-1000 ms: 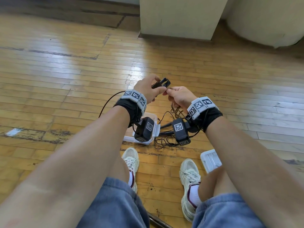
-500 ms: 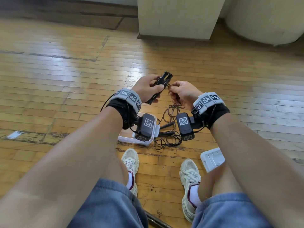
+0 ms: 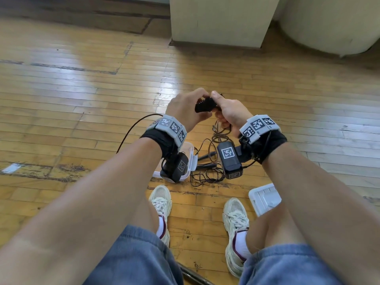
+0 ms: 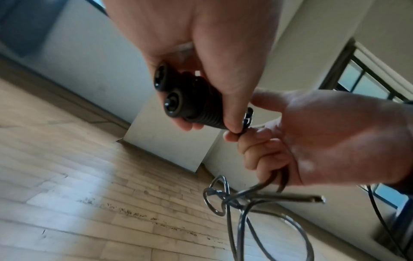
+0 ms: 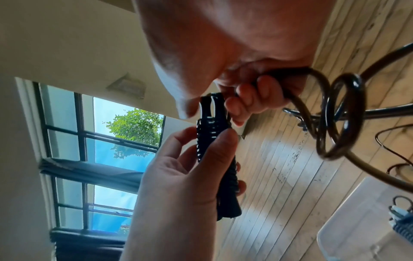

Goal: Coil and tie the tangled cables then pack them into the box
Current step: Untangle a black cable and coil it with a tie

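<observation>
My left hand [image 3: 185, 108] grips two black ribbed handles [image 3: 205, 103] side by side, their round ends showing in the left wrist view [image 4: 170, 98]. My right hand [image 3: 228, 112] meets the handles' other end. It pinches the dark cable [image 4: 241, 211] where the cable leaves the handles, and its lower fingers curl round it. Below the right hand, cable loops [image 5: 342, 114] hang toward a tangle of thin black cable [image 3: 205, 175] on the floor. The clear plastic box [image 3: 190, 153] stands on the floor, partly hidden under my left wrist.
A white lid [image 3: 264, 198] lies on the wooden floor by my right knee. My shoes [image 3: 162, 204] are just behind the tangle. A pale pillar base [image 3: 218, 21] stands ahead. A white container [image 5: 357, 220] has a grey ribbed item at its edge.
The hands have come together. The handles, which stood up from the left hand, now lie level between both hands, and the right hand has closed in on their end.
</observation>
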Action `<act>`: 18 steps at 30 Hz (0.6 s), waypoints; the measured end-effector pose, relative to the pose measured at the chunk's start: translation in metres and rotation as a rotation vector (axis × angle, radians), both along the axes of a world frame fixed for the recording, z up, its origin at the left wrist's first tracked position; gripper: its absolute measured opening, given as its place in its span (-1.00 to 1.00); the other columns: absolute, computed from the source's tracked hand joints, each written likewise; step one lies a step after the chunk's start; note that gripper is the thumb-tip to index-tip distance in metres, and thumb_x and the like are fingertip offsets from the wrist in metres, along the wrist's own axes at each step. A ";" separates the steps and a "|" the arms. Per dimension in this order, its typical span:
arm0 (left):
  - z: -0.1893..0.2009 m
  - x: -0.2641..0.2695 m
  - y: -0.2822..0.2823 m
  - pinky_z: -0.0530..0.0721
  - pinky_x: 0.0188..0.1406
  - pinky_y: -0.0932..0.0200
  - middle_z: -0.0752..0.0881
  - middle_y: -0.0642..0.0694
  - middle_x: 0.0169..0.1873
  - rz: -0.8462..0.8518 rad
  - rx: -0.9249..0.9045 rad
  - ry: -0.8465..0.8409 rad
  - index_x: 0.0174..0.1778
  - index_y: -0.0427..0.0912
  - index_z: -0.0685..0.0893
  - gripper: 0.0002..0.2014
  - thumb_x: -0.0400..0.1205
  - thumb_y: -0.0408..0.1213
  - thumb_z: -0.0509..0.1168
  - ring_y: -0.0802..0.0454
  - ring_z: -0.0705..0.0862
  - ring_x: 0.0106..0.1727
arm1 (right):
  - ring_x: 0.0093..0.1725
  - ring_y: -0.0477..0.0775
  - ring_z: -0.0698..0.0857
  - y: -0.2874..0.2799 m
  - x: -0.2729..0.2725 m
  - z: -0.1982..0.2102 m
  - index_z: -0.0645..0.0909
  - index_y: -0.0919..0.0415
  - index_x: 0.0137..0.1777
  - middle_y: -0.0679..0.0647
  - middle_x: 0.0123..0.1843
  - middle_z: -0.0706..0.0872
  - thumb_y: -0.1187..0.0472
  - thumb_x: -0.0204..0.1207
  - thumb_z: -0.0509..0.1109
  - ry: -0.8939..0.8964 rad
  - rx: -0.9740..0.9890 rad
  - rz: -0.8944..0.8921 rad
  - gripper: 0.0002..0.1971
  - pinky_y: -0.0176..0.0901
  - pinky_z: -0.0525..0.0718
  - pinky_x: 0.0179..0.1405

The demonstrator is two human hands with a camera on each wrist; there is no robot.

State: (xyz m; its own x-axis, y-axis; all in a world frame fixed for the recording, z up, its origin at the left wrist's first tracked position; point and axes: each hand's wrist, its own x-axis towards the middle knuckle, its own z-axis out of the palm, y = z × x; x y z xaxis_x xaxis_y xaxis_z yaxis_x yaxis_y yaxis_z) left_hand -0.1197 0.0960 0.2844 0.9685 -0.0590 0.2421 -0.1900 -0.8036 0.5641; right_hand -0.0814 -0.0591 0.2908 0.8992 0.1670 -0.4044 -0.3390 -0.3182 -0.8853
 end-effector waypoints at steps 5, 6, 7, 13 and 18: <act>-0.001 -0.001 -0.008 0.81 -0.18 0.03 0.74 -0.11 0.03 -0.057 -0.379 0.326 0.42 0.02 0.48 -0.54 0.63 -0.21 0.45 -0.07 0.79 -0.18 | -0.40 -0.08 0.46 -0.005 0.002 0.000 0.64 0.27 0.10 0.04 -0.28 0.59 -0.10 0.74 0.24 -0.056 0.083 0.061 -0.61 -0.27 0.44 -0.41; -0.001 -0.001 -0.008 0.82 -0.25 0.01 0.73 -0.14 0.01 -0.074 -0.500 0.434 0.47 0.06 0.44 -0.52 0.66 -0.25 0.41 -0.09 0.80 -0.24 | -0.37 -0.08 0.48 -0.006 0.002 0.001 0.64 0.26 0.09 0.08 -0.23 0.62 -0.08 0.74 0.25 -0.059 0.098 0.085 -0.63 -0.28 0.43 -0.40; -0.001 0.000 -0.007 0.80 -0.31 0.02 0.74 -0.15 -0.03 -0.088 -0.570 0.492 0.50 0.08 0.42 -0.51 0.68 -0.28 0.39 -0.07 0.79 -0.29 | -0.37 -0.06 0.47 -0.007 0.002 0.002 0.63 0.27 0.10 0.10 -0.22 0.63 -0.06 0.74 0.26 -0.049 0.122 0.111 -0.63 -0.27 0.41 -0.39; -0.001 0.008 0.003 0.57 -0.45 0.16 0.67 -0.07 -0.26 -0.063 -0.726 0.470 0.48 -0.03 0.53 -0.56 0.68 -0.33 0.38 0.07 0.61 -0.40 | -0.38 -0.11 0.42 -0.015 0.007 0.007 0.62 0.30 0.16 0.02 -0.31 0.55 0.16 0.80 0.16 0.065 0.225 0.189 -0.74 -0.26 0.34 -0.36; 0.002 0.016 0.005 0.51 -0.49 0.21 0.67 -0.08 -0.27 -0.046 -0.944 0.544 0.25 -0.15 0.65 -0.76 0.67 -0.26 0.41 0.08 0.58 -0.44 | -0.46 -0.08 0.34 -0.022 0.016 0.007 0.66 0.27 0.01 -0.02 -0.45 0.51 0.25 0.78 0.19 -0.049 0.115 0.240 -0.78 -0.23 0.25 -0.43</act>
